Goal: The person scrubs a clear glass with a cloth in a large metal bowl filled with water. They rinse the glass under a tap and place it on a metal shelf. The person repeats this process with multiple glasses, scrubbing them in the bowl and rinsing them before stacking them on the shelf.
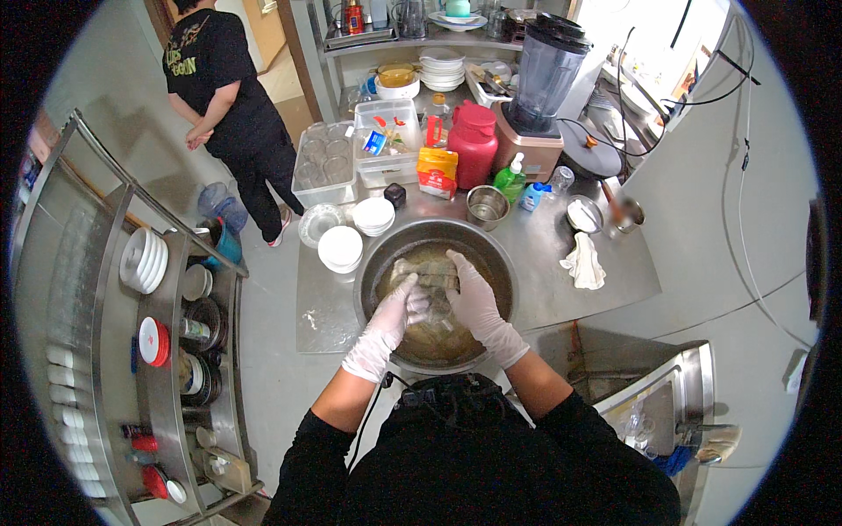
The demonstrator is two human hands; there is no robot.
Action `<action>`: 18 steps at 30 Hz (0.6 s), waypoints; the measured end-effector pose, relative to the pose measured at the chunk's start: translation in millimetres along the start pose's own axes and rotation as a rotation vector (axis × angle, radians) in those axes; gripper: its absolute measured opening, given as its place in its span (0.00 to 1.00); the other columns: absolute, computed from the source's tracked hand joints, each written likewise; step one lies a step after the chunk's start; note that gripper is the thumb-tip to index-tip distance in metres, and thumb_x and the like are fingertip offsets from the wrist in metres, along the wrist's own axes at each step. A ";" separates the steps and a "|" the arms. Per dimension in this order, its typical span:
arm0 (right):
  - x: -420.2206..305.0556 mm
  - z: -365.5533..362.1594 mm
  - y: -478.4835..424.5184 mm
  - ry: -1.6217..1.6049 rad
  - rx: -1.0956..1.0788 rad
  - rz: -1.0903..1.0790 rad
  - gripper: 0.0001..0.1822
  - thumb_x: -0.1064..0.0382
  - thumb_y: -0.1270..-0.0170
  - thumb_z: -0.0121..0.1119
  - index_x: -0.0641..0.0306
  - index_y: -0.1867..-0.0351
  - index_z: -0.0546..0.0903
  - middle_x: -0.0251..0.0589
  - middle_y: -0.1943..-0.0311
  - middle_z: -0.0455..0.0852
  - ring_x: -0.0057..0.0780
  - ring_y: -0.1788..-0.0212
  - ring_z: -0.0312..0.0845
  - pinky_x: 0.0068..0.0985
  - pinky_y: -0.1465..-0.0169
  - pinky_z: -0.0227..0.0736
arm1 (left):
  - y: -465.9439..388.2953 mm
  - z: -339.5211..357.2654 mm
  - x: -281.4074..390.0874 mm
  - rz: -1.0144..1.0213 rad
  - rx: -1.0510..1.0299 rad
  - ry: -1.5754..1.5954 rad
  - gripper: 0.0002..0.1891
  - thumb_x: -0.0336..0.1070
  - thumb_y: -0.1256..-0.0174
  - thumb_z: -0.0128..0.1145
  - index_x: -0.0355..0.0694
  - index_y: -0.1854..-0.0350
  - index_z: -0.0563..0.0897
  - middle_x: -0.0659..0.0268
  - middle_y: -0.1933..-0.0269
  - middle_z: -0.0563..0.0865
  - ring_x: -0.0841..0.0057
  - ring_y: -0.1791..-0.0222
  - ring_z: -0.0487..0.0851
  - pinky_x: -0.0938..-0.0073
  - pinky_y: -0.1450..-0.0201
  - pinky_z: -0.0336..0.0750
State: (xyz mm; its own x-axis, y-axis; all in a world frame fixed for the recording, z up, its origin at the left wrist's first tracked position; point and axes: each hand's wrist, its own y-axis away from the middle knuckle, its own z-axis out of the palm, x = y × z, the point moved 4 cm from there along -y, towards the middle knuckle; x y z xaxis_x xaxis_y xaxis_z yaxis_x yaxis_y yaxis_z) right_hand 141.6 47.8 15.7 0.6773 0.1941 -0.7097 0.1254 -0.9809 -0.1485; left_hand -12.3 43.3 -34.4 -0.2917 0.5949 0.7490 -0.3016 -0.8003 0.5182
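A large round metal basin (506, 263) of murky yellowish liquid stands on the steel table (546, 296). My left hand (391, 315), in a white glove, is over the basin's left part, its fingertips at the liquid. Across from it, my gloved right hand (477, 302) reaches into the right part, fingers extended. Between the hands, glassy, see-through items (434, 279) lie in the liquid; their kind is hard to tell. Whether either hand grips one of them cannot be made out. Stacked white bowls (340, 248) stand left of the basin.
Behind the basin are a steel pot (487, 206), a green pump bottle (510, 177), a red jug (472, 144), a blender (549, 79) and a plastic bin of glasses (324, 164). A white cloth (584, 263) lies right. A person (223, 112) stands back left, near a shelf rack (151, 283).
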 end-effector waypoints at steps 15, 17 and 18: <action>-40.1 16.5 41.8 -0.109 -0.203 -0.515 0.12 0.75 0.55 0.59 0.64 0.65 0.76 0.43 0.63 0.78 0.41 0.56 0.75 0.30 0.50 0.70 | -35.8 -2.8 -40.6 -0.289 -0.160 0.335 0.13 0.41 0.37 0.55 0.44 0.52 0.78 0.62 0.57 0.83 0.66 0.54 0.80 0.53 0.48 0.72; -35.7 -1.1 34.0 -0.250 -0.111 -0.454 0.13 0.75 0.56 0.61 0.64 0.66 0.77 0.41 0.63 0.79 0.37 0.57 0.76 0.28 0.51 0.71 | -42.7 -4.8 -49.0 -0.322 -0.203 0.562 0.16 0.43 0.37 0.55 0.45 0.49 0.77 0.64 0.54 0.83 0.67 0.51 0.79 0.52 0.48 0.72; -28.6 -12.4 27.1 -0.304 -0.041 -0.382 0.12 0.74 0.57 0.62 0.64 0.66 0.77 0.41 0.63 0.80 0.35 0.58 0.77 0.27 0.52 0.72 | -44.6 -5.2 -52.1 -0.338 -0.224 0.675 0.17 0.45 0.36 0.55 0.46 0.47 0.76 0.65 0.52 0.82 0.67 0.50 0.78 0.51 0.48 0.71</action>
State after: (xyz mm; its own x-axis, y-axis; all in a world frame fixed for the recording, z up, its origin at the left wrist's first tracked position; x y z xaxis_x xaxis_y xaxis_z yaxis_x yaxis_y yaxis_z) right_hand 134.7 15.5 40.5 0.3362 0.5284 -0.7796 0.3561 -0.8376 -0.4142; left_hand 11.6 48.4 -98.6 -0.6181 0.7775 0.1159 -0.6268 -0.5764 0.5242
